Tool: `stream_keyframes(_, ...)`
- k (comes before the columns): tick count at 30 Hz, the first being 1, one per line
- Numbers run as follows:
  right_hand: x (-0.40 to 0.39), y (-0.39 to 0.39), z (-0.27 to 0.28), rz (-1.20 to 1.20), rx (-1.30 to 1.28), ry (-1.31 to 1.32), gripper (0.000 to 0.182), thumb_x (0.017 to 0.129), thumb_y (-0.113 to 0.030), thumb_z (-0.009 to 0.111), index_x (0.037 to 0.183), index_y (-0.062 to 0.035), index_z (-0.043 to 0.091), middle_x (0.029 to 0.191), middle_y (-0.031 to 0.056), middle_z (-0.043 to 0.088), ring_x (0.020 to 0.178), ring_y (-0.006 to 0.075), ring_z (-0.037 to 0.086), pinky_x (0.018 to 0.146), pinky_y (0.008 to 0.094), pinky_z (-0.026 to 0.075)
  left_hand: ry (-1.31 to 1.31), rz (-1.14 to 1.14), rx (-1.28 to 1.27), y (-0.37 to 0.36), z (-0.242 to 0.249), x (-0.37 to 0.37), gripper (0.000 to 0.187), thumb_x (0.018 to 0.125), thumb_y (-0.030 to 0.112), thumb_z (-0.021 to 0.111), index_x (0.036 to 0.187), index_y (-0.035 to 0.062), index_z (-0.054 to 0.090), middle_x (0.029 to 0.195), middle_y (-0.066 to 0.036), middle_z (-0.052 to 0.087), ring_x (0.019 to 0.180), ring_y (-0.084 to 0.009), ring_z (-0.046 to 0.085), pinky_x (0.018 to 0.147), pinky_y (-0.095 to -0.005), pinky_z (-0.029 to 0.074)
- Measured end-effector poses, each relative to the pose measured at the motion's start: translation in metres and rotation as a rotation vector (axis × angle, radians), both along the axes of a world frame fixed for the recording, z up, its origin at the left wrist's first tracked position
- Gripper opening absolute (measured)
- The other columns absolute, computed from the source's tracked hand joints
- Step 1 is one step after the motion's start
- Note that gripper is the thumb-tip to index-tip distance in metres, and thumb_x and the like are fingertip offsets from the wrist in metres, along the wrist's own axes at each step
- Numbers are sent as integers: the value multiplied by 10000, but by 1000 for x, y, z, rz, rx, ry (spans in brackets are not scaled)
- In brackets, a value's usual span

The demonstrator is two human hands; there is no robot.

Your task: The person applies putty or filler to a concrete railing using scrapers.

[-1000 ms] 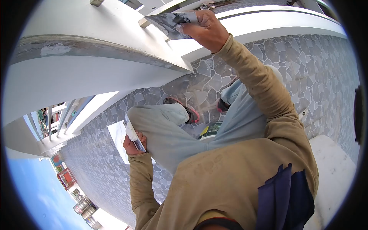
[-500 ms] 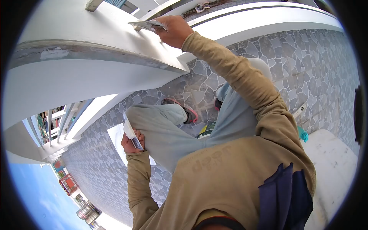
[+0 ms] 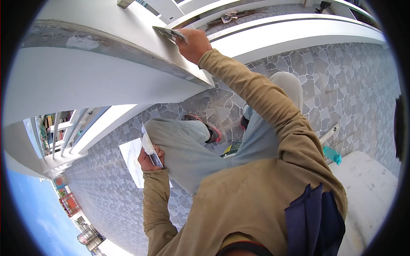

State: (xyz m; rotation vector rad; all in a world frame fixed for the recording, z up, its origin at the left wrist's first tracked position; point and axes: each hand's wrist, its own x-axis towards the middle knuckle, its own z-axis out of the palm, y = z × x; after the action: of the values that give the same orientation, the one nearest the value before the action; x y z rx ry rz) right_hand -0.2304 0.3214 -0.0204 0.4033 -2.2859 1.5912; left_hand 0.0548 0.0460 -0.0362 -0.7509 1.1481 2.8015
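Observation:
My right hand (image 3: pixel 194 45) is closed round a putty knife (image 3: pixel 169 32), reaching up and forward. The blade tip is right at the white wall surface (image 3: pixel 141 32), above a rough grey edge (image 3: pixel 115 45) with a white patch (image 3: pixel 82 42). Low on the left, beside my bent knee, my left hand (image 3: pixel 149 160) is closed round a flat scraper (image 3: pixel 148 147) coated with white putty. The lower part of this tool is hidden by my fingers. Behind that hand shows a white sheet (image 3: pixel 129 160).
Grey stone-patterned paving (image 3: pixel 324 81) surrounds my feet. A teal bottle (image 3: pixel 332 155) and a level-like bar (image 3: pixel 329 133) are at the right, near a pale slab (image 3: pixel 363 183). White railings (image 3: pixel 64 132) stand at the left. Part of a container (image 3: pixel 232 148) shows between my legs.
My right hand has come slightly down in view with the putty knife, its blade now angled down towards the hand. My left hand keeps its hold. The whole view has shifted a little.

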Motion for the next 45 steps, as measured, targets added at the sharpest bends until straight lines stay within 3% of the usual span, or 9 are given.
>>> stream_keyframes(10,17,19,4,229,103,68,285,794,-121,548,1060,-61,633,850,221,631,729,338,606,713,366,481,-2,23,51,2,-1,-2,329,867,164,423,1147,0,484,767,-74,505,639,-180,488,569,-299,434)
stream_keyframes(11,17,35,15,296,187,-108,298,790,-117,568,1075,-51,626,827,214,634,673,307,590,695,354,484,-6,-2,65,1,-1,-5,337,869,165,423,1161,6,476,768,-80,508,646,-184,492,571,-303,435)
stream_keyframes(14,27,72,39,207,-110,105,247,868,-135,545,1049,20,611,806,122,659,663,150,569,615,293,471,-1,-24,-6,2,-2,-4,335,873,167,420,1164,10,478,800,-91,523,666,-187,499,575,-309,438)
stream_keyframes(18,20,94,10,250,-249,-227,268,865,-143,527,1061,29,590,757,109,624,673,142,540,661,285,466,73,-32,45,-9,-10,5,362,868,155,424,1197,12,466,848,-105,544,684,-191,506,593,-314,444)
stream_keyframes(19,22,88,-11,226,-251,-262,249,859,-143,533,1028,28,596,767,119,627,684,153,551,663,286,463,8,66,44,4,1,1,258,888,211,421,956,-10,537,761,-92,547,628,-197,497,561,-326,426)
stream_keyframes(22,26,64,-31,115,-105,-186,190,843,-118,533,992,-37,618,822,165,640,725,275,592,690,345,463,17,45,8,6,2,0,259,887,209,420,961,-11,536,758,-95,545,635,-198,498,568,-327,429)
stream_keyframes(23,28,56,-25,119,-133,-156,209,845,-106,521,1026,-62,614,843,163,638,753,284,591,709,355,469,97,-42,68,-1,-4,1,373,873,163,429,1213,14,453,865,-107,547,697,-193,507,615,-321,447)
stream_keyframes(27,18,27,-42,-14,39,175,282,855,-76,507,1131,-60,569,968,134,629,856,280,594,760,349,487,75,-43,48,-3,-6,1,366,872,162,429,1206,15,458,858,-105,548,695,-195,509,609,-321,446)
stream_keyframes(45,10,-6,-28,112,205,154,352,788,-59,566,1139,-41,556,1006,115,578,863,300,587,756,365,488,40,-5,37,-6,-4,4,344,859,161,443,1158,-1,493,806,-76,555,662,-185,506,584,-314,441)
